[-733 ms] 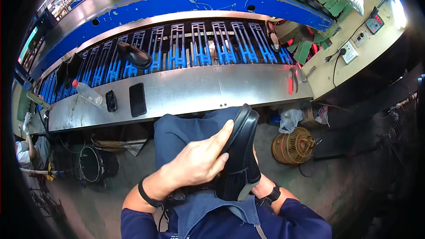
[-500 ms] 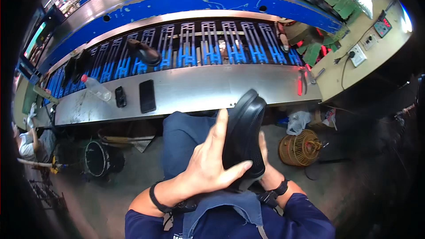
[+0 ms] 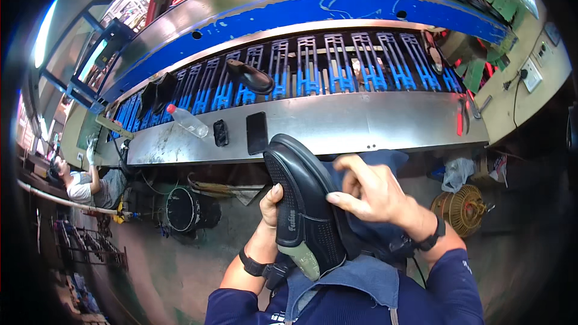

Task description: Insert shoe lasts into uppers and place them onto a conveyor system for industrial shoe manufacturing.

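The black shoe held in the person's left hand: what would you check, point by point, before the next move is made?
1. Left hand holding the black shoe: ok, the thumb lies along its left edge.
2. Right hand touching the shoe: cannot tell; its thumb overlaps the shoe in the picture, but contact is unclear.
3. Right hand's fingers wrapped around the shoe: not ok, they are curled beside it.
4. Far side of the shoe undamaged: cannot tell, it is hidden from this view.
5. Black phone resting on the metal ledge: ok.
6. Red-handled pliers away from both hands: ok, at the ledge's right end.
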`<state>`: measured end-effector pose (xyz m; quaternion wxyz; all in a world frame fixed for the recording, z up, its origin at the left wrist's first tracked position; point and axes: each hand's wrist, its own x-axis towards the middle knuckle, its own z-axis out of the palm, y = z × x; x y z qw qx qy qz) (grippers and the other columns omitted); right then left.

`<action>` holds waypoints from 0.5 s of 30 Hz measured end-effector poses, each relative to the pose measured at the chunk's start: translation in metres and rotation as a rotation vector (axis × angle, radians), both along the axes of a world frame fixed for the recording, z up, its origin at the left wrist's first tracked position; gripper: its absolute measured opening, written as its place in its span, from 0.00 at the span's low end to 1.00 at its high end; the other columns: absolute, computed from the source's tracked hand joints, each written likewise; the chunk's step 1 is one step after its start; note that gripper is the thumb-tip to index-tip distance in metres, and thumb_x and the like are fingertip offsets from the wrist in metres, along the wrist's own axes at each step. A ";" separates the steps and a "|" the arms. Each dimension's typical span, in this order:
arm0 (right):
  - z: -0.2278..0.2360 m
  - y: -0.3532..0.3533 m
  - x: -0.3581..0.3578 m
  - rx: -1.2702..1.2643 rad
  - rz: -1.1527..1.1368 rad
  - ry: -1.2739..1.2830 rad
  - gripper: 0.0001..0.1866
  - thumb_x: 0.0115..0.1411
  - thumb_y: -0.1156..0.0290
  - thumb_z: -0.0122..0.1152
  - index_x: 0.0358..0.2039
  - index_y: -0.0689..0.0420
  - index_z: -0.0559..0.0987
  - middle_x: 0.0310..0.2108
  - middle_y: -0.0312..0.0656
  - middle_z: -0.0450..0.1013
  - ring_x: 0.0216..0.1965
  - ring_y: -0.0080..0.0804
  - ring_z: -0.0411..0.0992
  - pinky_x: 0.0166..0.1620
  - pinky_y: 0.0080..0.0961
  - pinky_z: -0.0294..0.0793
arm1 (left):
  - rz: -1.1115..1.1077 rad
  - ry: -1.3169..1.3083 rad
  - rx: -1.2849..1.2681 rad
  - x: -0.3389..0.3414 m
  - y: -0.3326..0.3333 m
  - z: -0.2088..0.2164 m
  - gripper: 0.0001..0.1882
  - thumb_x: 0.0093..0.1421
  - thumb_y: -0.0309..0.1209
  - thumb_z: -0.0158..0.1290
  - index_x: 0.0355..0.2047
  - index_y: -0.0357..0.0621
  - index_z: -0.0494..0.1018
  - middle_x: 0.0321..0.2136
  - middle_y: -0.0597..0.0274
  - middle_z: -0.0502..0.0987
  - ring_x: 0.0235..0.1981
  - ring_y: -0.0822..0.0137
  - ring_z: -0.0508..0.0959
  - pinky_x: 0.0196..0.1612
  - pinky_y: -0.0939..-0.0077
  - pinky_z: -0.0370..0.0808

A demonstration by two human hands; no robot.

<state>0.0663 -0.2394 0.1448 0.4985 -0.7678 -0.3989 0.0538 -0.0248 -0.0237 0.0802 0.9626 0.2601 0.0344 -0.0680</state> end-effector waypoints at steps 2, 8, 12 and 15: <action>0.017 0.007 0.014 -0.149 0.132 0.109 0.38 0.57 0.52 0.71 0.59 0.60 0.66 0.19 0.43 0.75 0.20 0.37 0.77 0.26 0.31 0.75 | -0.063 -0.009 -0.014 -0.002 0.000 -0.007 0.39 0.57 0.52 0.58 0.62 0.38 0.67 0.55 0.46 0.76 0.54 0.52 0.78 0.60 0.53 0.74; -0.004 0.013 0.027 0.067 0.299 -0.106 0.35 0.63 0.59 0.61 0.65 0.60 0.60 0.19 0.44 0.70 0.20 0.43 0.72 0.28 0.35 0.70 | 0.005 0.023 0.151 -0.005 -0.011 0.005 0.42 0.56 0.53 0.58 0.62 0.35 0.66 0.56 0.48 0.73 0.56 0.55 0.76 0.61 0.58 0.73; -0.018 0.019 0.032 0.323 0.459 0.227 0.30 0.63 0.64 0.58 0.62 0.61 0.62 0.22 0.45 0.72 0.23 0.41 0.73 0.30 0.34 0.71 | 0.108 0.082 0.189 -0.001 -0.031 0.013 0.46 0.60 0.59 0.48 0.70 0.40 0.54 0.63 0.50 0.67 0.63 0.55 0.68 0.67 0.60 0.64; -0.009 0.020 0.003 0.105 0.159 0.006 0.28 0.56 0.66 0.60 0.54 0.66 0.65 0.23 0.50 0.75 0.24 0.50 0.77 0.27 0.40 0.75 | 0.088 0.039 0.254 0.002 -0.030 0.002 0.45 0.61 0.58 0.47 0.70 0.41 0.54 0.63 0.51 0.66 0.64 0.57 0.67 0.68 0.60 0.63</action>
